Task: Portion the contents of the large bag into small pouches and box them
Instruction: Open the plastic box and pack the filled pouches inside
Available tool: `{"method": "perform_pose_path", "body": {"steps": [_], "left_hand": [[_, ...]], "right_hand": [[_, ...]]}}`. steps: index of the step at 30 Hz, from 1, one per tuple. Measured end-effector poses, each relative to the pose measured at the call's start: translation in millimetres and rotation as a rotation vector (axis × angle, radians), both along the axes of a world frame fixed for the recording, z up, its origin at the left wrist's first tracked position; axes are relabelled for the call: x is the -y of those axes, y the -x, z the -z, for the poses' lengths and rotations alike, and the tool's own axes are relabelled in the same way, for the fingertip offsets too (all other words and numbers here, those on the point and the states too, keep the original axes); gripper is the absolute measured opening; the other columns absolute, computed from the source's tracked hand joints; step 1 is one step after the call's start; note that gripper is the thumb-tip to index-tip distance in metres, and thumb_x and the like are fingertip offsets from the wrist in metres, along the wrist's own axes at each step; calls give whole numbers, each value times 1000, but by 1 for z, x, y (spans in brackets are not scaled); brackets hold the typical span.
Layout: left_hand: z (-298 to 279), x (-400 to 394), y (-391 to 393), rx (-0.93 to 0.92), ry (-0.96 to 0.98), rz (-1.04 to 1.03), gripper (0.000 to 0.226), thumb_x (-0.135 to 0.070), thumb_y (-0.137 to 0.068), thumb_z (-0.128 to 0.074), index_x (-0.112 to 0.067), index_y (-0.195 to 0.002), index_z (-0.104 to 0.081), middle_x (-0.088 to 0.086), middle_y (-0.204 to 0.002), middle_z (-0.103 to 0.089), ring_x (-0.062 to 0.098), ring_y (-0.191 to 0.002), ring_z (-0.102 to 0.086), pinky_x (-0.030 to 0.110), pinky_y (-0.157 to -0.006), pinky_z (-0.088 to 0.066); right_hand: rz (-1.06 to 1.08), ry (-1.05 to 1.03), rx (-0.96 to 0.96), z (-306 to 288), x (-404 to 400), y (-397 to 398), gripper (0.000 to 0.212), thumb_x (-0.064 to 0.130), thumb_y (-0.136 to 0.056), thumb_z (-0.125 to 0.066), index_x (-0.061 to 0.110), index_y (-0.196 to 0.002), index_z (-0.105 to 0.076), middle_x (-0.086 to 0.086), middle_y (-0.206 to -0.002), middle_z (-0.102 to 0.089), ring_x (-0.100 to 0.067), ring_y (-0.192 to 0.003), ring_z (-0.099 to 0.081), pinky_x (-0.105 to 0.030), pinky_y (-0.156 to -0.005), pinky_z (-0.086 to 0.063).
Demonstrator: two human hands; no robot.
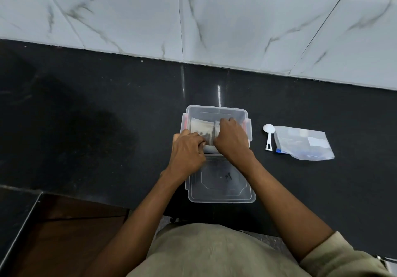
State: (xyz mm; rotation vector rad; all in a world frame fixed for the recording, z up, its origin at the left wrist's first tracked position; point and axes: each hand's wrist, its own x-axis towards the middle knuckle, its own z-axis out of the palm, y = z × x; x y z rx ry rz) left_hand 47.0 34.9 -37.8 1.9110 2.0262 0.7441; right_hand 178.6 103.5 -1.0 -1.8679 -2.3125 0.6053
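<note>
A clear plastic box (pixel 214 110) with orange side clips stands on the black counter. Small filled pouches (pixel 200 128) lie inside it. My left hand (pixel 187 151) is at the box's near left edge, its fingers curled onto a pouch. My right hand (pixel 231 139) reaches into the box from the right, fingers curled down over another pouch. The large bag (pixel 305 144), flat and nearly empty, lies on the counter to the right of the box.
The box's clear lid (pixel 221 185) lies flat just in front of the box, partly under my wrists. A white plastic scoop (pixel 269 135) lies between the box and the large bag. A marble-tiled wall (pixel 193 18) backs the counter.
</note>
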Motion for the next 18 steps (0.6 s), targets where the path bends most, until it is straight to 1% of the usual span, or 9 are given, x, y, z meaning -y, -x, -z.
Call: {"method": "perform_pose_path", "body": {"steps": [2,5,8,10,13,14,16,17,18], "left_hand": [[1,-1,0,-7,-5,-2,20,-8,-85,-58,-16,-78,-74,-4,-78,-70,15,-80,-49,32,-77,-28],[2,-1,-2,-2,-3,-10,19,-7,-85,-59,-15,-74,-72,-3,-77,-70,16,-80,-50,33,-78,-32],[2,0,-1,0,-6,-16,20,-7,-85,-58,-15,-71,-69,-3,-74,-68,16,-79,-48,34,-78,-33],[2,0,-1,-4,-8,-19,20,-7,-85,-57,-16,-70,-68,-4,-74,-67,15,-79,-48,34,-77,-32],[4,1,-2,-5,-24,-22,18,-8,-86,-59,-15,-74,-71,-4,-75,-68,15,-80,-48,33,-78,-29],[4,1,-2,-8,-34,-25,18,-7,-86,-60,-15,-75,-71,-4,-76,-68,15,-81,-48,33,-79,-30],[6,0,-2,-21,-42,-25,17,-7,-85,-60,-15,-76,-73,-4,-78,-69,14,-82,-48,32,-79,-29],[6,0,-2,-28,-36,-20,18,-7,-86,-60,-15,-77,-73,-3,-79,-70,14,-83,-48,32,-79,-27],[7,0,-2,-34,-32,-14,18,-7,-86,-59,-15,-77,-73,-3,-79,-70,14,-83,-48,32,-79,-28]], "right_hand": [[-15,4,-10,1,-1,0,32,18,-90,-70,1,-116,-62,-19,-119,-62,-34,-100,-65,-36,-79,-51],[-59,121,32,4,-5,-3,23,11,-95,-61,0,-114,-65,-18,-118,-67,-31,-104,-65,-32,-82,-49],[-59,155,31,7,-8,-6,36,12,-95,-60,1,-130,-56,-22,-134,-57,-36,-118,-59,-41,-99,-49],[-23,116,1,7,-7,-8,45,15,-91,-66,3,-132,-51,-22,-136,-50,-38,-118,-56,-45,-97,-50],[-12,20,-15,7,-5,-8,35,9,-88,-66,3,-121,-58,-16,-126,-55,-33,-108,-59,-41,-84,-51],[-23,37,-21,8,-4,-7,29,9,-89,-64,3,-117,-62,-14,-122,-60,-31,-104,-62,-38,-81,-51],[-45,113,14,10,-4,-6,11,12,-92,-60,5,-99,-65,-14,-111,-69,-28,-90,-64,-34,-76,-50],[-48,134,24,10,-3,-7,8,14,-93,-58,7,-91,-62,-15,-107,-71,-26,-83,-61,-33,-73,-50],[-52,137,27,11,-4,-7,9,14,-93,-58,8,-88,-61,-16,-105,-72,-24,-80,-59,-33,-73,-50]]}}
